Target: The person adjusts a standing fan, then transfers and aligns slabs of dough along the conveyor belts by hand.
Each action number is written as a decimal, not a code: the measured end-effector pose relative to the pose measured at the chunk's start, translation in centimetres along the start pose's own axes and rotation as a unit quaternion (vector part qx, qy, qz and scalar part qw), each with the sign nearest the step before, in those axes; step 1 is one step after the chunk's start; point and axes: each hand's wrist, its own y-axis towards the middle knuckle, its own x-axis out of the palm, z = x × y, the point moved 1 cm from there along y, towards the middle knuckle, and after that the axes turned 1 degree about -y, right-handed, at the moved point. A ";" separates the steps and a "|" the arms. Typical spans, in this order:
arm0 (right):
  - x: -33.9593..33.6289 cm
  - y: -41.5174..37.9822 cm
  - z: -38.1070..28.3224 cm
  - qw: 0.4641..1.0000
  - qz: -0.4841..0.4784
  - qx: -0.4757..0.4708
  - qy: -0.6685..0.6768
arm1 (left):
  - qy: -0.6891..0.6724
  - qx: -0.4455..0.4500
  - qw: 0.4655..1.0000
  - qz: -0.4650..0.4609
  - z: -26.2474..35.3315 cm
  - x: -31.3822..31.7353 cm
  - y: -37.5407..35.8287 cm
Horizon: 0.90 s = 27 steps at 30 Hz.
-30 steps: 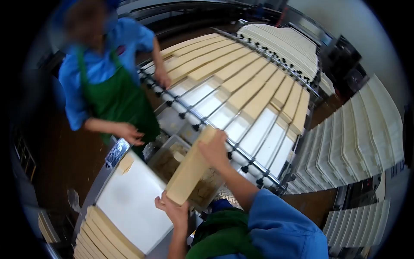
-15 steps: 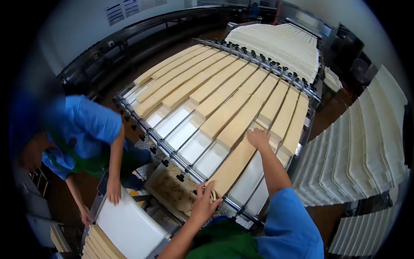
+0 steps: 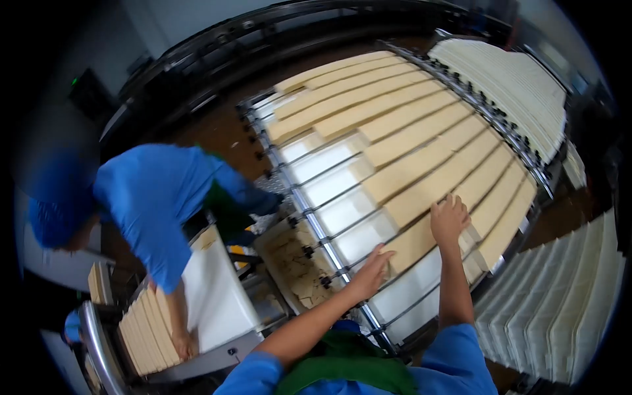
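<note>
A long, pale yellow block (image 3: 415, 249), resembling stacked dough sheets, lies in a lane between thin metal rods on the white conveyor. My left hand (image 3: 372, 275) is at its near end, fingers extended against it. On the block's far part rests my right hand (image 3: 450, 221), its fingers spread over the top and reaching the neighbouring block. Similar blocks (image 3: 421, 158) fill the lanes beyond and to both sides. White belt (image 3: 409, 289) shows between the block's near end and the chrome front bar (image 3: 315, 224).
At left a co-worker in a blue shirt (image 3: 148, 197) bends over a white-topped conveyor (image 3: 217, 289) beside upright strips (image 3: 148, 332). A bin of scraps (image 3: 296, 263) sits between the conveyors. Stacked white trays (image 3: 550, 299) stand at right. Black knobs line the far bar (image 3: 474, 99).
The block has slid away from the front bar, deeper into its lane, and my left hand has followed it forward. My view has turned left. The co-worker bends lower, reaching to the strips.
</note>
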 end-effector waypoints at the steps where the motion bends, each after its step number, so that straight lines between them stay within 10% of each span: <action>1: -0.8 -0.9 -1.1 0.999 -0.026 -0.016 0.016 | 0.005 -0.011 1.000 0.022 -0.1 0.2 -0.3; 14: -3.9 -17.6 -16.9 0.877 -0.126 -0.350 0.305 | 0.128 -0.084 0.901 0.406 -0.1 -11.1 -20.4; 20: -5.6 -25.5 -26.2 0.754 -0.138 -0.533 0.358 | 0.244 -0.279 0.659 0.654 -4.7 -16.8 -38.2; 23: -4.6 -30.3 -30.6 0.698 -0.175 -0.586 0.372 | 0.269 -0.497 0.490 0.664 -8.6 -18.4 -48.9; 27: -3.2 -36.3 -37.6 0.653 -0.253 -0.614 0.363 | 0.136 -0.644 0.416 0.628 -8.7 -21.1 -58.2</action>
